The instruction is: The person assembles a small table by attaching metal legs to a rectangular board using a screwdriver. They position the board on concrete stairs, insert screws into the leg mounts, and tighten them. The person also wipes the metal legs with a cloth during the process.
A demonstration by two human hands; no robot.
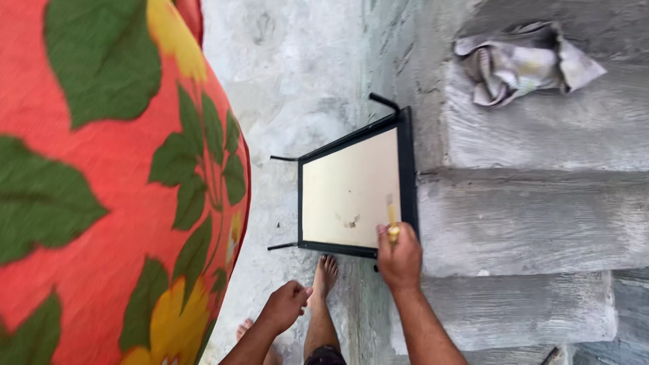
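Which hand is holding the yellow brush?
The right hand grips the yellow brush, pressed against the cream board. The left hand is a bare fist, holding nothing visible.

Soft, even daylight; faint shadows, slight blur throughout.
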